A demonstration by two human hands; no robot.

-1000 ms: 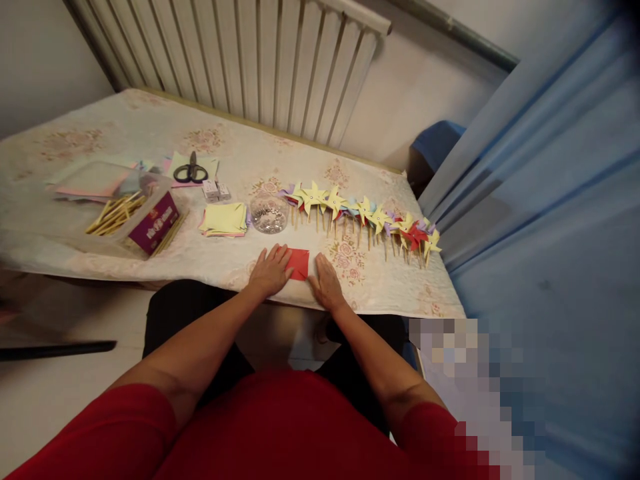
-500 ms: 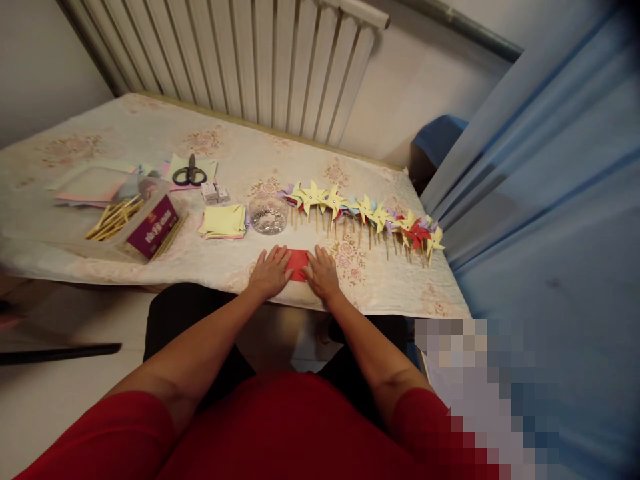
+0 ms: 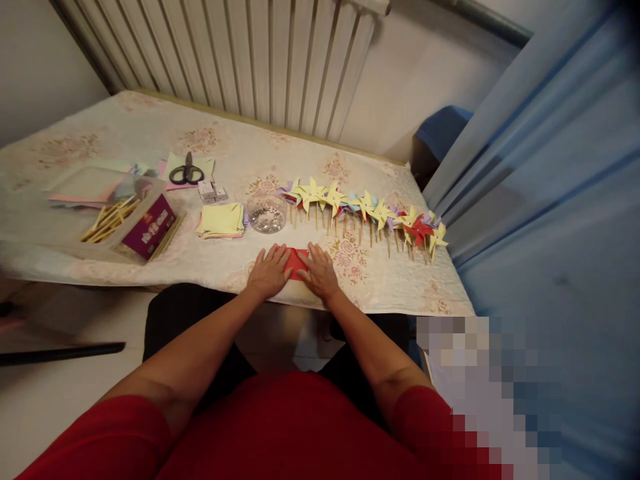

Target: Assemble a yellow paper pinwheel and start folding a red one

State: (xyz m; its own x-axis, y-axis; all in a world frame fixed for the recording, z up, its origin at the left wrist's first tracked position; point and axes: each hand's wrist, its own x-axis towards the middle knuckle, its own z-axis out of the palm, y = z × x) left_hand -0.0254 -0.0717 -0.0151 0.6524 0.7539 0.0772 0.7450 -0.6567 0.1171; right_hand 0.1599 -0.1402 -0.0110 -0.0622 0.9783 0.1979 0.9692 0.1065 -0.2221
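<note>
A small red sheet of paper (image 3: pixel 297 265) lies on the tablecloth close to the front edge. My left hand (image 3: pixel 270 270) rests flat over its left side, fingers stretched forward and thumb on the paper. From the right, my right hand (image 3: pixel 320 270) lies across the other side with fingers spread and its thumb reaching over the red surface. Both hands cover the paper's side edges. Just beyond them stands a round clear dish (image 3: pixel 267 215) of small shiny metal pieces. Farther right, a row of paper pinwheels (image 3: pixel 334 199) on wooden sticks lies along the table.
Left of the dish is a stack of yellow paper squares (image 3: pixel 223 220), with small white boxes (image 3: pixel 212 191) and black scissors (image 3: pixel 187 172) behind. A clear plastic box (image 3: pixel 65 250) holds wooden sticks (image 3: pixel 113 219). A blue curtain (image 3: pixel 540 200) hangs at the right table end.
My right hand has shifted slightly left, its thumb now farther over the red paper. My left hand stays in place. The camera view has turned slightly.
</note>
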